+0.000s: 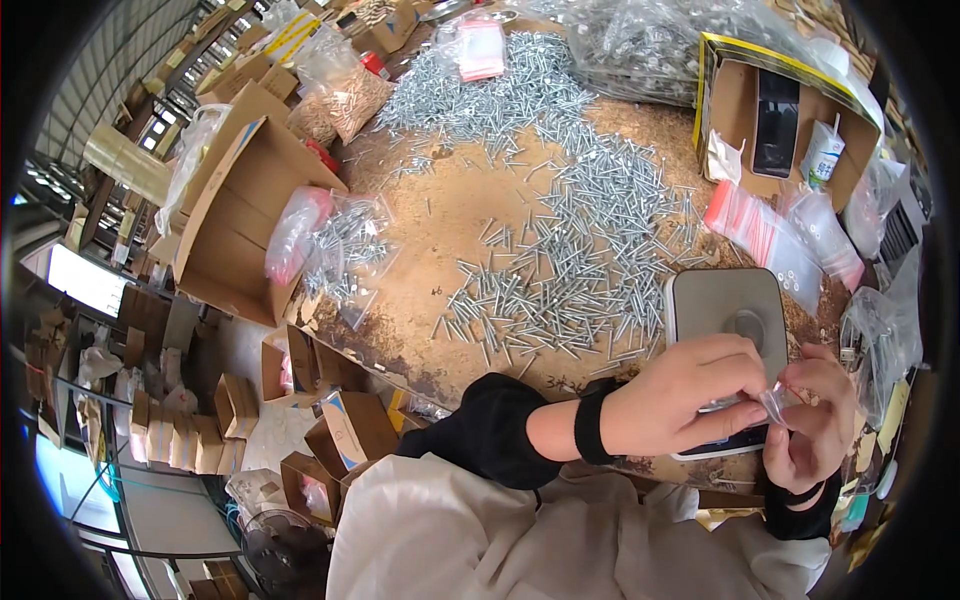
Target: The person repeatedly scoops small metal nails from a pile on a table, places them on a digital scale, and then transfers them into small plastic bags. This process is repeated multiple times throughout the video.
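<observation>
My left hand [690,390], with a black band at its wrist, has its fingers closed at one side of a small clear plastic bag [771,405]. On the other side my right hand [818,415] pinches the same bag. What is inside the bag, if anything, is too small to tell. Both hands are over the near edge of a flat scale [720,295], whose round plate mark shows behind them. Loose silver screws [600,240] lie in a large heap left of and beyond the scale.
Flat zip bags with red edges [755,225] lie right of the screws. An open carton [840,100] holds a phone [776,120] and a white bottle [822,152]. At left, filled bags of screws [345,245] lie beside a cardboard box [235,225]. More boxes stand below the table's left edge.
</observation>
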Demonstrator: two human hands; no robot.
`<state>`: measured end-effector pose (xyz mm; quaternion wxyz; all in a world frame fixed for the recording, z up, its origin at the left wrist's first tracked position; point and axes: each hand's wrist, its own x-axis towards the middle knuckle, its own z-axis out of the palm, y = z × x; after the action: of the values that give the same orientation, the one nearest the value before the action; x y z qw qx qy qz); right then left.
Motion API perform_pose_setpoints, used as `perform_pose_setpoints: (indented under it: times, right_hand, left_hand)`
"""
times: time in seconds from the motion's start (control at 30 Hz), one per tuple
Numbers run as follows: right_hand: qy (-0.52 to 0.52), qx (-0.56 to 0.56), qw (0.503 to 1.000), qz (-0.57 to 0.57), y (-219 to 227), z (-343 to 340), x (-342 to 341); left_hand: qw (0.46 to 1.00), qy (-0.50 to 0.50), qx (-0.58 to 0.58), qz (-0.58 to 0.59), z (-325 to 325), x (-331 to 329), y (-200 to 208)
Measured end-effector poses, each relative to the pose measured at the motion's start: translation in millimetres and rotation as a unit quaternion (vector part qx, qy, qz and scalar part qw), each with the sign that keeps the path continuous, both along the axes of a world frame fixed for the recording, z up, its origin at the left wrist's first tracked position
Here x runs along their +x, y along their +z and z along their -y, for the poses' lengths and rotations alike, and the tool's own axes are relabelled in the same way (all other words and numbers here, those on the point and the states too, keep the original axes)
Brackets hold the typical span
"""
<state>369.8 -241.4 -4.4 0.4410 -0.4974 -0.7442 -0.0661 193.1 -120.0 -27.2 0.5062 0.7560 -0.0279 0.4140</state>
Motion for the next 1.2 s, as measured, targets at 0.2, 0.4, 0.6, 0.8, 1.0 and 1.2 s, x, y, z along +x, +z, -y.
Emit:
perform_pose_setpoints:
  times: [0.2, 0.4, 0.6, 0.8, 1.0, 1.2]
  right_hand:
    - [0.047, -0.058, 0.995, -0.07, 2.1, -5.2, -0.3]
    - [0.085, -0.064, 0.994, -0.001, 11.8, -12.0, -3.1]
    - [0.069, -0.083, 0.994, -0.011, 11.2, -9.0, -4.8]
    - [0.043, -0.086, 0.995, 0.016, 8.5, -6.0, -6.8]
    - [0.059, -0.053, 0.997, -0.009, 7.5, -8.3, -1.5]
    - [0.022, 0.02, 0.999, -0.041, 10.1, -4.1, 4.9]
  left_hand:
    - [0.997, 0.017, 0.073, 0.028, 0.4, -2.8, 0.3]
    - [0.979, 0.057, 0.171, 0.092, 5.0, 3.5, -3.8]
    - [0.972, 0.08, 0.204, 0.081, 4.6, 0.1, 0.1]
    - [0.976, 0.081, 0.193, 0.058, 4.7, -3.1, 1.8]
    - [0.995, 0.073, 0.052, 0.05, -5.2, -16.4, 12.1]
    - [0.981, 0.149, -0.084, 0.089, -17.8, -21.4, 11.0]
